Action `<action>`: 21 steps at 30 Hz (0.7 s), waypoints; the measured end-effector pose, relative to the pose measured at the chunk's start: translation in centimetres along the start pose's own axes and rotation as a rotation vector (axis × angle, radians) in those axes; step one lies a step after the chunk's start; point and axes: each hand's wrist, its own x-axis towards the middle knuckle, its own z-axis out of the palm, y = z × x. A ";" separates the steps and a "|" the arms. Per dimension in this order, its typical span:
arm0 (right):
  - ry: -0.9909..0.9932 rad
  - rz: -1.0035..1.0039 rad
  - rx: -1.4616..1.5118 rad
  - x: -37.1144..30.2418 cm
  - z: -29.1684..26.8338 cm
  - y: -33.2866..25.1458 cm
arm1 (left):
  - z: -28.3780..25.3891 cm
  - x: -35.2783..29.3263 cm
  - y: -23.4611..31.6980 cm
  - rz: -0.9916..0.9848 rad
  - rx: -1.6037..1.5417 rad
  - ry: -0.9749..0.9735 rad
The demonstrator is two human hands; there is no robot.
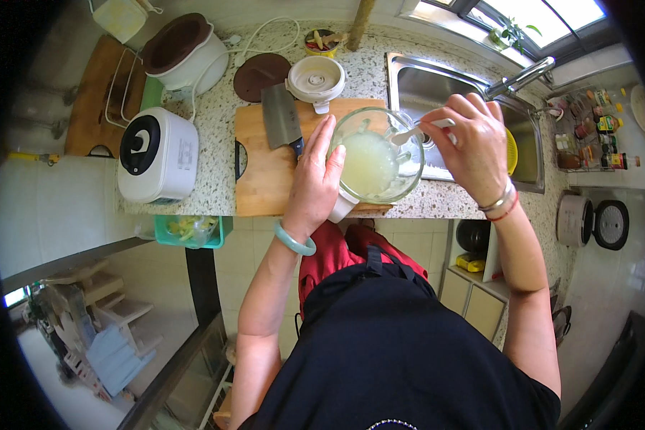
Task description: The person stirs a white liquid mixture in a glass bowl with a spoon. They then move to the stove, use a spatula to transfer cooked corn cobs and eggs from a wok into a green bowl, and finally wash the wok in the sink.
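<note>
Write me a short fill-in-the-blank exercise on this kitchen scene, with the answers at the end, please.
The left hand touches a clear container, and the right hand holds a ____ utensil.
The knife lies on a wooden cutting ____.
The faucet reaches over a metal ____.
The person's trousers are ____.

Missing words: white; board; sink; red.

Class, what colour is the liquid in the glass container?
The liquid is pale yellow-green, clearest in head view.

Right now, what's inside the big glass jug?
Pale, bubbly liquid is in the glass jug. A white utensil in the right hand reaches over it. The cloudy liquid hides the jug's bottom.
</note>
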 end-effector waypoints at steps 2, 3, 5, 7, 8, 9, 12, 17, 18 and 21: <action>0.017 -0.024 0.000 -0.6 3.4 0.6 | 0.3 0.1 0.2 0.010 0.010 -0.011; -0.050 -0.029 -0.036 -1.1 5.2 0.5 | 0.4 0.2 0.3 0.017 0.017 -0.018; -0.118 -0.039 0.024 -1.9 7.2 -0.2 | 0.3 0.2 0.3 0.020 0.025 -0.023; -0.073 -0.025 0.127 -2.1 6.8 -1.1 | 0.0 0.2 0.4 0.012 0.019 -0.018; -0.004 -0.025 0.137 -1.7 6.0 -1.3 | -0.1 0.1 0.3 0.001 0.011 -0.004; 0.011 -0.003 0.183 -1.4 5.2 -1.1 | -0.2 0.1 0.3 -0.005 0.000 0.005; 0.038 0.011 0.287 -0.8 4.6 -1.0 | -0.2 0.2 0.1 -0.019 -0.011 0.012; -0.051 -0.055 0.254 -1.6 7.9 -1.0 | -0.2 0.2 0.2 -0.056 -0.050 -0.024; -0.054 -0.067 0.219 -1.7 8.0 -1.1 | -0.3 0.2 0.4 -0.060 -0.051 -0.021; -0.096 0.018 0.282 -1.8 8.3 -0.8 | -0.6 0.1 0.5 -0.064 -0.032 -0.019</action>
